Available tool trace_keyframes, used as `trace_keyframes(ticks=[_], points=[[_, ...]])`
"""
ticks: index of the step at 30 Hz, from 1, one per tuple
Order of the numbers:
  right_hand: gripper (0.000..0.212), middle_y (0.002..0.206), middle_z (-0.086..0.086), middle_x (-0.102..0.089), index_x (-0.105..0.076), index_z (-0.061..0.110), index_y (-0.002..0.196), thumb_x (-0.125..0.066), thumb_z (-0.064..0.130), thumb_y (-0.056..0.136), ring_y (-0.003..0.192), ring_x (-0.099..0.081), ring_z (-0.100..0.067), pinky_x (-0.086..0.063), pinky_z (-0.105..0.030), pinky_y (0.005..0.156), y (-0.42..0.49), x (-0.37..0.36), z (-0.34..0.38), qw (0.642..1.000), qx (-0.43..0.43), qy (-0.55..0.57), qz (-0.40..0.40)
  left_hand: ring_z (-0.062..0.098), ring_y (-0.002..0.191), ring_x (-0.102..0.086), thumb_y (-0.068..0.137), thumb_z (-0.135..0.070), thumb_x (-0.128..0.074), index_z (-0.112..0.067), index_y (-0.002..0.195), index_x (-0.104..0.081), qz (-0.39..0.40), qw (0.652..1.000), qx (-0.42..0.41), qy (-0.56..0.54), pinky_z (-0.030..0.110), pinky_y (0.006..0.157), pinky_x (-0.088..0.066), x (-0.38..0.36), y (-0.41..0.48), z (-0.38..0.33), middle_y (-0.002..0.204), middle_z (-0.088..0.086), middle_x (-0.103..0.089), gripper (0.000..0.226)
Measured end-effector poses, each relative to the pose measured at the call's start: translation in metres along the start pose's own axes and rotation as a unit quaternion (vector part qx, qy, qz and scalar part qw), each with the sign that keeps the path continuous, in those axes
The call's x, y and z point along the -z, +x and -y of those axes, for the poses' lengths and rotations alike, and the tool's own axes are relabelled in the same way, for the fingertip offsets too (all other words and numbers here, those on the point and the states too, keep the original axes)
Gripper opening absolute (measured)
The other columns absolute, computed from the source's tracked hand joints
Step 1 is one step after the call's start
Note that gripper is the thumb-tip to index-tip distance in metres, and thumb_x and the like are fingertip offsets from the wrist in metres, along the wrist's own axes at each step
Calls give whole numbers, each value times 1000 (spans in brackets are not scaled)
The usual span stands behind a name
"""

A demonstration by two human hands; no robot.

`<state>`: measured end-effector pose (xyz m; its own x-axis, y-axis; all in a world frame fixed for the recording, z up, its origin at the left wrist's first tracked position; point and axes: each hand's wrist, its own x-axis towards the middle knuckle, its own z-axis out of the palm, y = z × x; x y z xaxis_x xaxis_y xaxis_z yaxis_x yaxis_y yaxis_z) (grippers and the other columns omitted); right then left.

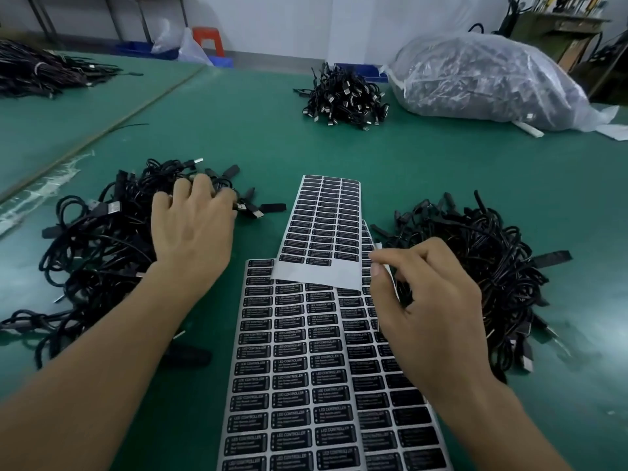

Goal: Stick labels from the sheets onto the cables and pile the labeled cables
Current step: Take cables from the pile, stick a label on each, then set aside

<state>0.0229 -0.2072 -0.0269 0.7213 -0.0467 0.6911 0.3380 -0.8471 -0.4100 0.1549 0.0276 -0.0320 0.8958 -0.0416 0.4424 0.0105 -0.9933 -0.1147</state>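
Black-label sheets (306, 351) overlapped mid-table; tangled black cable heaps left (98, 253), right (482, 277).

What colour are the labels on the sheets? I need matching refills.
Black with pale print, on light backing sheets; head view.

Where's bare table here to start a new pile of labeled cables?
Widest bare green mat lies beyond the label sheets, short of the far cable pile. Crowded near: left cable heap, sheets, right cable heap.

A green table (258, 130) fills the view. At two o'clock on it lies a bulging clear plastic bag (482, 76). Beyond the far edge, at twelve o'clock, stands a red stool (209, 40) beside blue bins (136, 49).
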Motion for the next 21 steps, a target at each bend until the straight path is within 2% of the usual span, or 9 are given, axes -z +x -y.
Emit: trace_keyframes(ticks=[3, 7, 9, 11, 13, 16, 17, 19, 21], points=[[19, 87, 1, -54, -73, 9, 103, -59, 18, 94, 76, -55, -16, -50, -28, 54, -1, 0, -1, 1000, 0, 3, 4, 37, 111, -51, 101, -34, -55, -10, 124, -59, 15, 999, 34, -17, 49, 89, -38, -1, 2, -2, 120, 15, -56, 34], [21, 87, 2, -54, -73, 9, 106, -58, 19, 94, 78, -56, -15, -52, -27, 57, -1, 0, -2, 1000, -5, 5, 5, 37, 105, -50, 100, -32, -56, -9, 115, -63, -8, 999, 29, -22, 48, 86, -37, 0, 1, -1, 113, 14, -54, 29], [22, 87, 2, -54, -73, 10, 106, -58, 19, 94, 79, -55, -13, -51, -26, 58, -2, 0, -2, 1000, -10, 6, 9, 37, 102, -50, 100, -33, -56, -7, 111, -64, -44, 998, 19, -34, 48, 83, -36, 4, 0, -3, 111, 15, -55, 30], [21, 88, 2, -54, -73, 10, 106, -58, 19, 94, 79, -56, -14, -51, -26, 58, -2, 0, -2, 1000, -10, 7, 12, 38, 97, -53, 103, -32, -52, -4, 109, -64, -118, 990, -11, -74, 50, 81, -38, 11, -1, -8, 106, 16, -58, 31], [22, 88, 2, -54, -73, 10, 106, -57, 20, 94, 79, -56, -15, -50, -26, 58, -2, 0, -2, 1000, -14, 7, 16, 37, 84, -58, 106, -26, -49, -1, 103, -66, -227, 960, -87, -137, 49, 73, -44, 25, -3, -19, 95, 18, -61, 30], [28, 87, 9, -49, -69, 13, 117, -57, 24, 94, 76, -49, -6, -40, -14, 63, 0, -1, 0, 999, -20, 1, 36, 31, 70, -60, 104, -16, -54, 0, 95, -69, -361, 874, -227, -232, 41, 61, -50, 51, -11, -45, 86, 17, -66, 23], [33, 86, 14, -46, -64, 17, 126, -57, 29, 95, 74, -46, -3, -36, -11, 64, 0, -2, 0, 998, -27, 5, 51, 29, 69, -60, 103, -14, -56, -3, 97, -67, -382, 850, -254, -260, 39, 60, -50, 59, -16, -55, 86, 16, -67, 17], [50, 84, 20, -46, -49, 25, 139, -59, 42, 94, 74, -47, 1, -37, -13, 65, -1, -3, -3, 994, -55, 24, 90, 28, 70, -60, 101, -8, -58, -8, 103, -58, -395, 812, -292, -315, 38, 58, -51, 71, -28, -70, 86, 15, -69, 2], [62, 85, 23, -50, -46, 22, 135, -62, 54, 85, 78, -49, 4, -36, -16, 65, -2, -5, -5, 990, -82, 50, 107, 30, 73, -62, 96, -1, -56, -9, 107, -54, -379, 786, -312, -377, 43, 57, -53, 79, -41, -78, 89, 17, -70, 13]])
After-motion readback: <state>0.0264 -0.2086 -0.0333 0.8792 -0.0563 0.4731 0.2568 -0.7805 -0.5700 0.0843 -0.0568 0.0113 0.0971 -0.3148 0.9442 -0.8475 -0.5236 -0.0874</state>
